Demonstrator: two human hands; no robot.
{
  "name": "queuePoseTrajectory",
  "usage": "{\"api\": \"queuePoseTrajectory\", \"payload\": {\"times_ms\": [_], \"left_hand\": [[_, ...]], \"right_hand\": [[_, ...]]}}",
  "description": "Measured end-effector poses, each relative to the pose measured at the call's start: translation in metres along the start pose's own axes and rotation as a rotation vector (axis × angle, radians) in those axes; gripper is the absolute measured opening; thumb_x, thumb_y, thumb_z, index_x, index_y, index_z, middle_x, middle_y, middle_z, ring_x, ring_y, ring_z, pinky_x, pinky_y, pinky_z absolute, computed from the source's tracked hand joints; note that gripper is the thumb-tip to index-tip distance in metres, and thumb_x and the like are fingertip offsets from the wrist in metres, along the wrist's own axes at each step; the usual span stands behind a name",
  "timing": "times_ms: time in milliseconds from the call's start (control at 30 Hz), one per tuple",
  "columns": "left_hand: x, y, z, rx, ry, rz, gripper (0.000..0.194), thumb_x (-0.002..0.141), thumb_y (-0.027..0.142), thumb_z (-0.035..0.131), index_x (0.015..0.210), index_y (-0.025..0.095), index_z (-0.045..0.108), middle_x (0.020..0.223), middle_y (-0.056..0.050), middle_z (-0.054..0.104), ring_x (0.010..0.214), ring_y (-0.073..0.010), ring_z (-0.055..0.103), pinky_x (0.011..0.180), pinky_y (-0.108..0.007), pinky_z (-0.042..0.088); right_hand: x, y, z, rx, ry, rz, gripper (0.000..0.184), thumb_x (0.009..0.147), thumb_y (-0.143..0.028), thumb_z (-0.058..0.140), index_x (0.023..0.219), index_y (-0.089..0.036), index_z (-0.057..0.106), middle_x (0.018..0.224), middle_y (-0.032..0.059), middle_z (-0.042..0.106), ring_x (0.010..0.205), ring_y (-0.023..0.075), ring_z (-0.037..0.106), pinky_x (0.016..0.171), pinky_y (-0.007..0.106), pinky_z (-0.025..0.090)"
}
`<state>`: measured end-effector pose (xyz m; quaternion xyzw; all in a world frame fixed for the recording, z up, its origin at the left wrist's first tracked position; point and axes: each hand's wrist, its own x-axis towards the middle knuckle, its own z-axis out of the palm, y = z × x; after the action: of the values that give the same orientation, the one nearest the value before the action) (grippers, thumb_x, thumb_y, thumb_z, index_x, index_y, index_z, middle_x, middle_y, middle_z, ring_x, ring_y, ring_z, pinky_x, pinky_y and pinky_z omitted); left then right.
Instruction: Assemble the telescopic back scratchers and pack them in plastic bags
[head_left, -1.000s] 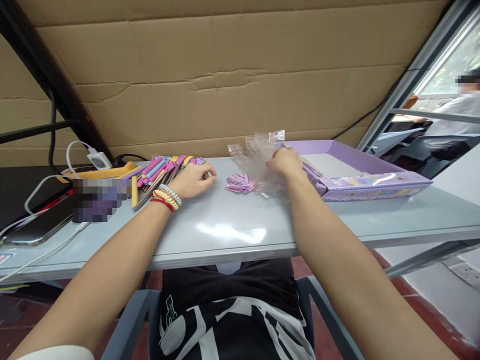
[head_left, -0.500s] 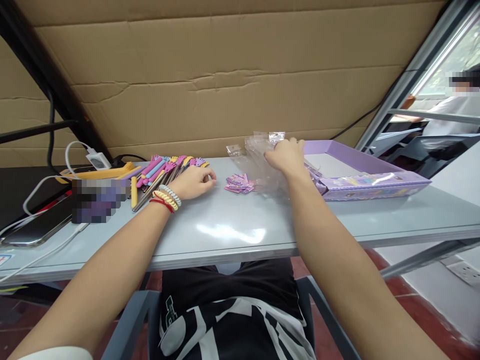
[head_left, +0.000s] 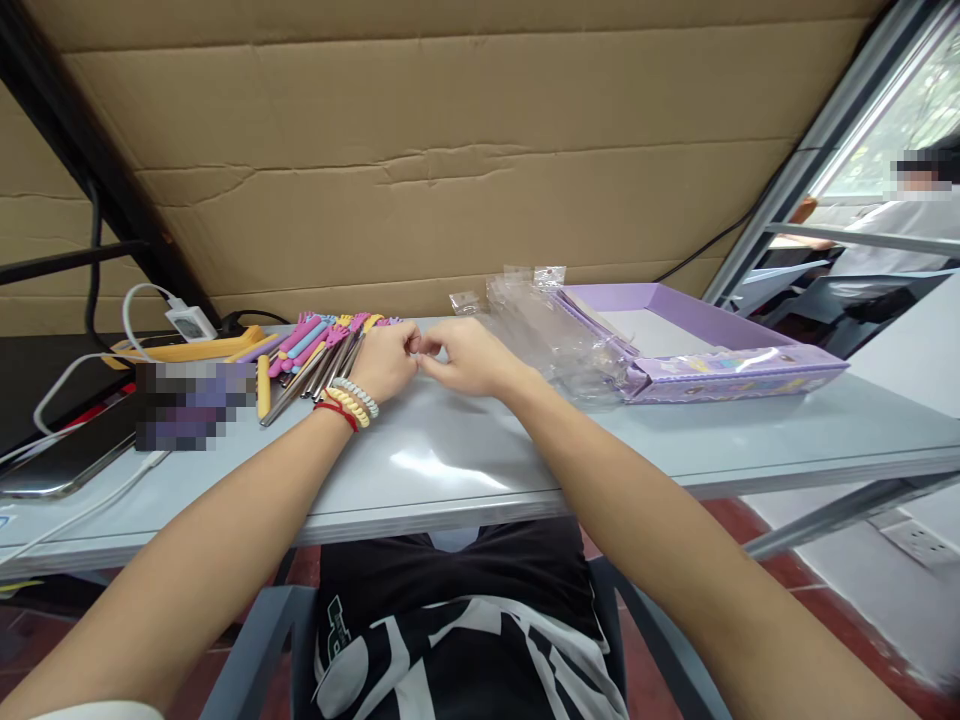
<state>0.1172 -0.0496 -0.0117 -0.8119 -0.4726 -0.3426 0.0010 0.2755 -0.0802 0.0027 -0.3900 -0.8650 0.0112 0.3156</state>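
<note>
My left hand (head_left: 385, 362), with braided bracelets and a red cord at the wrist, is closed with its thumb and index finger bent together. My right hand (head_left: 471, 358) meets it fingertip to fingertip above the table, also pinched. Whatever the fingers hold, if anything, is too small or hidden to make out. Beside and behind my left hand lies a pile of colourful sticks (head_left: 300, 345) with hand-shaped ends and metal rods. Clear plastic bags (head_left: 559, 345) lie to the right of my right hand. The small purple printed cards are hidden behind my right hand.
A shallow purple box (head_left: 739, 372) stands on the right of the table (head_left: 450, 440). At left lie a phone (head_left: 71, 455), white cables and a charger (head_left: 191, 320). Brown cardboard (head_left: 450, 150) walls off the back. A person (head_left: 900, 230) sits beyond the frame at right.
My right hand has left the plastic bags and moved left to meet my left hand. My left hand's fingers have drawn together. The small cards have become covered from view.
</note>
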Motion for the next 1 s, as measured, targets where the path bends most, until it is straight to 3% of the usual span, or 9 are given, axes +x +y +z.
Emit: {"api": "queuePoseTrajectory", "payload": {"times_ms": [100,300,367,467,600,700,833,933,1000], "left_hand": [[-0.002,0.007,0.002,0.063,-0.001,-0.044,0.017,0.062,0.018,0.049,0.055,0.023,0.035,0.055,-0.001,0.051,0.055,-0.0181,0.044,0.056,-0.031,0.03],[-0.002,0.009,0.006,0.006,0.044,-0.066,0.019,0.061,0.016,0.05,0.056,0.023,0.033,0.053,0.0,0.046,0.054,-0.0178,0.043,0.054,-0.031,0.03],[-0.002,0.006,0.007,-0.017,0.157,-0.067,0.017,0.059,0.012,0.049,0.061,0.023,0.036,0.055,0.001,0.047,0.056,-0.018,0.046,0.055,-0.031,0.032],[-0.004,0.003,0.005,-0.083,0.381,-0.027,0.017,0.062,0.012,0.048,0.073,0.023,0.042,0.063,0.0,0.053,0.061,-0.0179,0.05,0.06,-0.031,0.039],[-0.006,0.004,0.001,-0.147,0.519,0.131,0.007,0.08,0.028,0.044,0.083,0.022,0.045,0.079,-0.005,0.058,0.072,-0.0193,0.055,0.069,-0.034,0.045],[-0.006,0.006,0.002,-0.092,0.469,0.176,0.017,0.085,0.037,0.04,0.086,0.022,0.046,0.084,-0.007,0.058,0.078,-0.0213,0.056,0.073,-0.036,0.046],[-0.003,0.007,0.007,0.004,0.351,0.184,0.019,0.085,0.039,0.043,0.086,0.021,0.049,0.088,-0.009,0.059,0.083,-0.0237,0.056,0.077,-0.039,0.046],[-0.001,0.004,0.009,0.073,0.286,0.168,0.019,0.084,0.038,0.044,0.086,0.021,0.051,0.09,-0.01,0.059,0.084,-0.0252,0.057,0.077,-0.04,0.046],[-0.001,0.001,0.009,0.108,0.275,0.153,0.019,0.085,0.037,0.044,0.088,0.02,0.052,0.091,-0.011,0.06,0.085,-0.0263,0.057,0.078,-0.041,0.046]], "right_hand": [[-0.001,-0.002,0.009,0.024,-0.103,0.001,0.011,0.07,-0.011,0.048,0.069,-0.017,0.056,0.067,0.0017,0.058,0.061,0.013,0.045,0.061,0.026,0.032],[0.0,0.001,0.006,0.163,-0.099,0.049,0.011,0.062,-0.009,0.046,0.061,-0.02,0.046,0.057,-0.0029,0.049,0.056,0.011,0.038,0.058,0.025,0.03],[0.003,-0.003,0.008,0.388,-0.112,0.192,0.012,0.06,-0.01,0.047,0.066,-0.019,0.049,0.059,-0.0024,0.053,0.058,0.0119,0.045,0.059,0.025,0.034],[0.007,-0.012,0.015,0.966,-0.137,0.458,0.014,0.058,-0.015,0.049,0.071,-0.019,0.051,0.063,-0.0002,0.057,0.062,0.0152,0.055,0.061,0.028,0.044],[0.006,-0.022,0.019,1.444,-0.135,0.365,0.012,0.056,-0.019,0.056,0.067,-0.019,0.05,0.068,-0.0003,0.057,0.073,0.0158,0.056,0.069,0.03,0.048],[0.004,-0.021,0.019,1.388,-0.187,0.313,0.02,0.052,-0.018,0.069,0.065,-0.018,0.053,0.069,-0.0019,0.056,0.072,0.0132,0.054,0.068,0.027,0.045],[0.004,-0.015,0.02,1.182,-0.219,0.319,0.035,0.046,-0.018,0.081,0.056,-0.017,0.048,0.058,-0.0058,0.046,0.057,0.0081,0.043,0.052,0.024,0.032],[0.004,-0.014,0.022,1.054,-0.154,0.348,0.039,0.044,-0.022,0.083,0.05,-0.017,0.045,0.054,-0.0067,0.042,0.053,0.0066,0.037,0.048,0.023,0.026],[0.005,-0.015,0.023,1.054,-0.094,0.331,0.038,0.043,-0.022,0.084,0.049,-0.016,0.047,0.055,-0.0062,0.044,0.056,0.0074,0.041,0.051,0.023,0.031]]}}
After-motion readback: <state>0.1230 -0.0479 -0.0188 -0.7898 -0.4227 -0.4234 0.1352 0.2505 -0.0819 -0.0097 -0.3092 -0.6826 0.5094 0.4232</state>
